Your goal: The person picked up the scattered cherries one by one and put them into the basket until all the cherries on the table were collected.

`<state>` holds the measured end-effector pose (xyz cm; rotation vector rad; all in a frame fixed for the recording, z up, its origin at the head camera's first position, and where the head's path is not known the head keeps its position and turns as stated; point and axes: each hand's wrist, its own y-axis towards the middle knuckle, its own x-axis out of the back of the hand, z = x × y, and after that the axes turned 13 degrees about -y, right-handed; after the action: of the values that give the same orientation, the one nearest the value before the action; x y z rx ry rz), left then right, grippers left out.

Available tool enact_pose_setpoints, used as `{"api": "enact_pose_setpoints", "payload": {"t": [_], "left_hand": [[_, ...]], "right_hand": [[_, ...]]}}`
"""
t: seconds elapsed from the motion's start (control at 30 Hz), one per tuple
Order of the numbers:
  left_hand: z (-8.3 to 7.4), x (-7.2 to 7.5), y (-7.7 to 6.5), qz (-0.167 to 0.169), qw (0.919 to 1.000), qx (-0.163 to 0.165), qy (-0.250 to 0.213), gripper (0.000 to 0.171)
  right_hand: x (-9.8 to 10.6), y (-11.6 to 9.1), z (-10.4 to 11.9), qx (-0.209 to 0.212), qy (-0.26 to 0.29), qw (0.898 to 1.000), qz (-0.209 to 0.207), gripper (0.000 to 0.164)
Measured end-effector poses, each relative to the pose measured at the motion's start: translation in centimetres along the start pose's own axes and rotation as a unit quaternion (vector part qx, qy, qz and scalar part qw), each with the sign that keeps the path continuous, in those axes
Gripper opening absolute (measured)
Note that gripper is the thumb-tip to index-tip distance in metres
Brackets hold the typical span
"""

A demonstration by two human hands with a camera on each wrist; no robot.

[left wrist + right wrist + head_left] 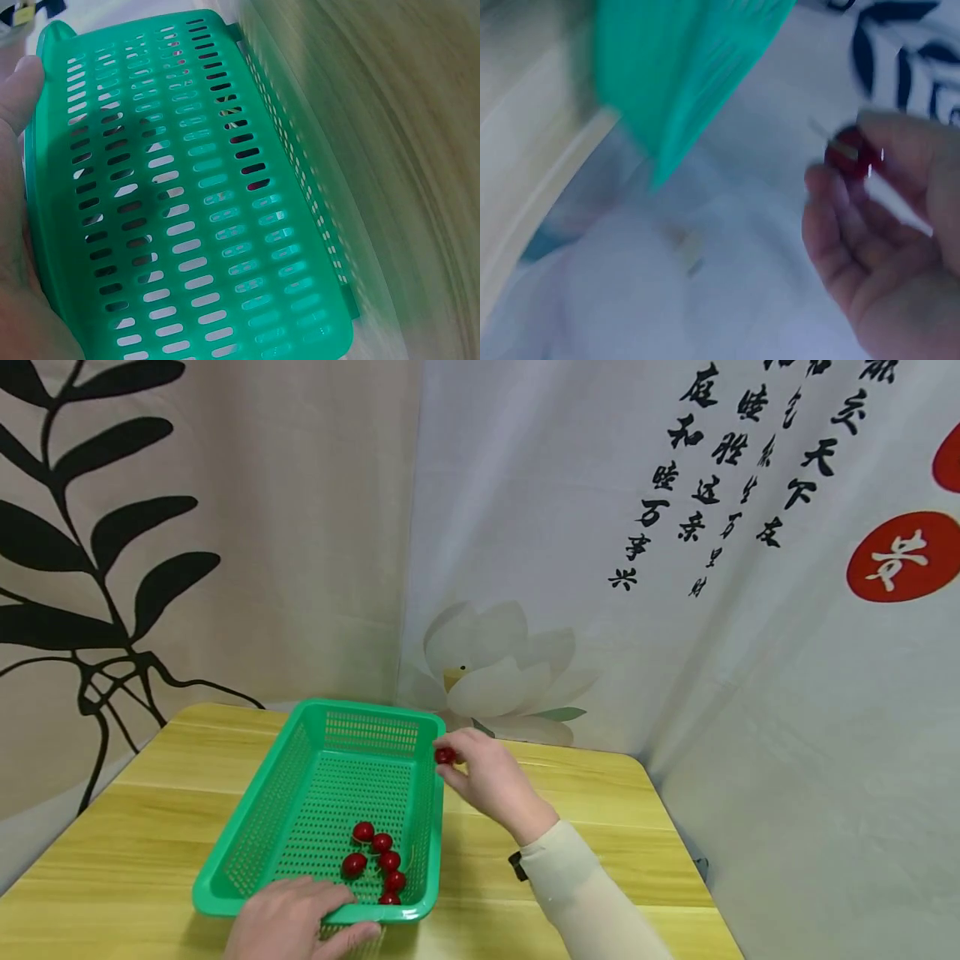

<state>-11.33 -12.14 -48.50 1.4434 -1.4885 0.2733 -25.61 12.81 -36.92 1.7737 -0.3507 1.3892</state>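
Observation:
A green plastic basket (315,718) with slotted walls stands on the wooden table. My left hand (288,920) grips its near rim, fingers over the edge and thumb outside; the left wrist view shows the thumb (22,86) against the basket's outer wall (187,225). Between thumb and fingertips my right hand (491,777) pinches a dark red cherry (445,755) close by the basket's far right corner. Its short stem shows beside the cherry (853,154) in the right wrist view. Several cherries (363,832) lie on the basket floor, toward the near right end.
Light wood tabletop (592,827) extends on both sides of the basket. Behind it hangs a pale curtain (525,527) printed with a lotus, black writing and a dark plant. The table's far edge runs just behind the basket.

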Motion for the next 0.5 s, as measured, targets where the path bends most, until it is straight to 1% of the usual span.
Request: {"api": "enact_pose_setpoints", "payload": {"t": [0.07, 0.1, 0.13, 0.2, 0.3, 0.4, 0.5], "left_hand": [[0.1, 0.0, 0.0, 0.000, 1.0000, 0.002, 0.000, 0.033], [0.1, 0.0, 0.0, 0.000, 1.0000, 0.001, -0.001, 0.033], [0.1, 0.1, 0.0, 0.001, 1.0000, 0.002, -0.001, 0.033], [0.1, 0.1, 0.0, 0.002, 1.0000, 0.001, -0.003, 0.034], [0.0, 0.0, 0.0, -0.004, 1.0000, -0.001, -0.009, 0.033], [0.1, -0.1, -0.1, -0.018, 0.9998, -0.002, -0.013, 0.032], [0.1, -0.1, -0.2, -0.022, 0.9997, -0.001, -0.013, 0.032]], "right_hand": [[-0.2, 1.0, 2.4, 0.058, 0.000, 0.998, 0.025, 0.027], [-0.5, 1.3, 3.5, 0.080, -0.004, 0.996, 0.042, 0.027], [-1.0, 1.6, 4.5, 0.100, -0.014, 0.993, 0.059, 0.027], [-2.3, 1.9, 6.2, 0.124, -0.035, 0.987, 0.096, 0.026], [-4.5, 1.8, 8.1, 0.146, -0.068, 0.974, 0.158, 0.021], [-6.5, 1.2, 9.1, 0.147, -0.093, 0.961, 0.214, 0.017], [-7.7, 0.8, 9.6, 0.137, -0.117, 0.953, 0.245, 0.013]]}}
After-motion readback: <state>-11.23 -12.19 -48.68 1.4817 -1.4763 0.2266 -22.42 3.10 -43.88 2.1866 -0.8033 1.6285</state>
